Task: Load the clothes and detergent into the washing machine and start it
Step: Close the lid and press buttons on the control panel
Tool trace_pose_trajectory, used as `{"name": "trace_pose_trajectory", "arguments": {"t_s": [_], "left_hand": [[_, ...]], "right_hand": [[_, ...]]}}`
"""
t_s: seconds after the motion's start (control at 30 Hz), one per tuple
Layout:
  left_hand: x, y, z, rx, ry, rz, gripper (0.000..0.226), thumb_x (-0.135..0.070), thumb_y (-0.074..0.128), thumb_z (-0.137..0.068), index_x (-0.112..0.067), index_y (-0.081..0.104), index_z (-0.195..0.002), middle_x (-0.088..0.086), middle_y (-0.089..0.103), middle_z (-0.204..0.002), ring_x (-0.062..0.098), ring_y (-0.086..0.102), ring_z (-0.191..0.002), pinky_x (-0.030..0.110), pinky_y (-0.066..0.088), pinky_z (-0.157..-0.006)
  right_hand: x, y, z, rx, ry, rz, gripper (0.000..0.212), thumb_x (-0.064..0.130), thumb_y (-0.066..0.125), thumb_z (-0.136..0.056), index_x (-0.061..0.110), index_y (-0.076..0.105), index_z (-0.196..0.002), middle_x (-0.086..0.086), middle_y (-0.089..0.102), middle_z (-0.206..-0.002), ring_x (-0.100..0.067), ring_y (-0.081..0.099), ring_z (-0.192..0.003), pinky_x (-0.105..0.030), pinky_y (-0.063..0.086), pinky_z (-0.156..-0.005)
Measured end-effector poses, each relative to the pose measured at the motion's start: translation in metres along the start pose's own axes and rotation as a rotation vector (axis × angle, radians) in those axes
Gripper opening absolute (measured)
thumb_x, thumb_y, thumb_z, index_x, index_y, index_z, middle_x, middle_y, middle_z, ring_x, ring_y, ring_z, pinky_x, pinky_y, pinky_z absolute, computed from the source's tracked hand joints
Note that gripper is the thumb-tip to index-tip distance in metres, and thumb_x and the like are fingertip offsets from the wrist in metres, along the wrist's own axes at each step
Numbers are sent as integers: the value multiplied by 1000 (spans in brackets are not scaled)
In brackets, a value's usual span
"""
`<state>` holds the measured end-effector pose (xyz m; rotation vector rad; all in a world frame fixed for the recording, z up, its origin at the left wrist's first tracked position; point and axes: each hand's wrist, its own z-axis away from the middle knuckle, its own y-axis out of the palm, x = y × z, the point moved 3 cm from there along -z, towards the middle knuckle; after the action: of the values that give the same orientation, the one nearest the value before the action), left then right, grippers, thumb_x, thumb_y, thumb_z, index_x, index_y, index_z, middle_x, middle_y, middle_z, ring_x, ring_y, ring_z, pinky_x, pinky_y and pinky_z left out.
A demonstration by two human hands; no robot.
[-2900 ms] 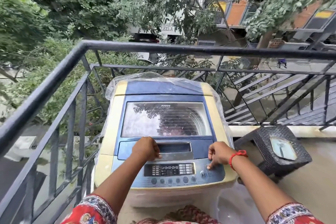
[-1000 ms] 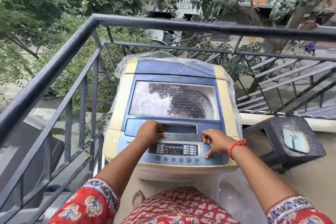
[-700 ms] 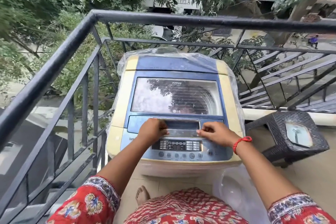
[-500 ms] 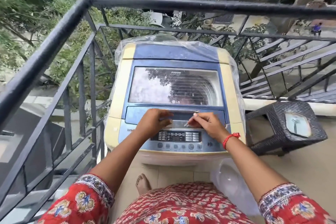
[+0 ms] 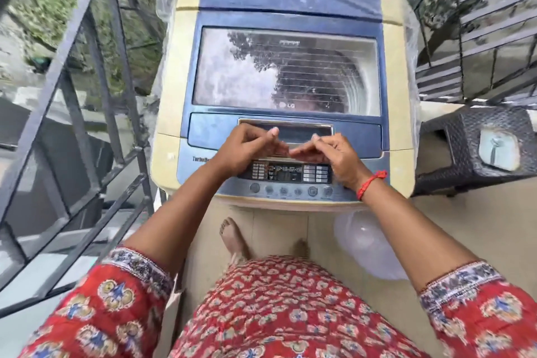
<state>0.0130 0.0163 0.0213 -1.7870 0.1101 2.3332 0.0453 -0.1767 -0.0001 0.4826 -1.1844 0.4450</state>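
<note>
One washing machine (image 5: 286,73), two hands, one wicker stool (image 5: 465,160), one railing (image 5: 87,96)

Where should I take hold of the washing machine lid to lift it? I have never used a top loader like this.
Grip the silver-edged handle recess at the front edge of the lid, coming from the front with fingers hooked under its lip. The left hand and right hand are already there, just above the control panel. The lid lies flat and closed, so it likely swings up and back.
</note>
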Motion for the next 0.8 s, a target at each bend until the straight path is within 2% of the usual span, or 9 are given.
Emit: {"name": "trace_pose_trajectory", "arguments": {"t_s": [0.07, 0.2, 0.4, 0.57, 0.8], "left_hand": [[1, 0, -1, 40, -26, 88, 38, -19, 44, -101, 4, 72, -90, 1, 76, -79, 8, 71, -75, 15, 51, -67], [2, -4, -3, 82, -82, 150, 45, -26, 36, -103, -2, 72, -93, 4, 76, -85, 17, 72, -87, 22, 55, -77], [3, -5, -3, 88, -89, 154, 52, -36, 33, -99, 3, 69, -100, 3, 76, -87, 18, 72, -89, 21, 54, -73], [0, -2, -2, 63, -78, 149, 48, -26, 28, -104, 3, 67, -104, -2, 76, -80, 12, 72, -82, 17, 53, -69], [-2, 2, -1, 68, -62, 158, 47, -26, 30, -103, 2, 68, -103, -1, 76, -80, 12, 73, -81, 17, 53, -69]], "right_hand": [[0, -1, -3, 16, 7, -21, 44, 26, 39, -98, -6, 70, -100, -23, 71, -101, -32, 69, -99, -33, 53, -90], [3, -2, -7, 84, 21, 9, 46, 23, 37, -98, -14, 65, -106, -23, 70, -103, -32, 68, -102, -31, 53, -90], [5, -2, -11, 122, 44, 9, 42, 22, 36, -100, -4, 69, -102, -15, 73, -99, -28, 69, -101, -27, 54, -86], [4, 0, -10, 109, 43, 17, 43, 24, 37, -98, -5, 67, -104, -12, 74, -97, -26, 70, -99, -27, 54, -86], [5, 0, -10, 105, 28, 39, 43, 25, 36, -99, -2, 70, -99, -18, 72, -100, -29, 69, -100, -33, 55, -89]]}}
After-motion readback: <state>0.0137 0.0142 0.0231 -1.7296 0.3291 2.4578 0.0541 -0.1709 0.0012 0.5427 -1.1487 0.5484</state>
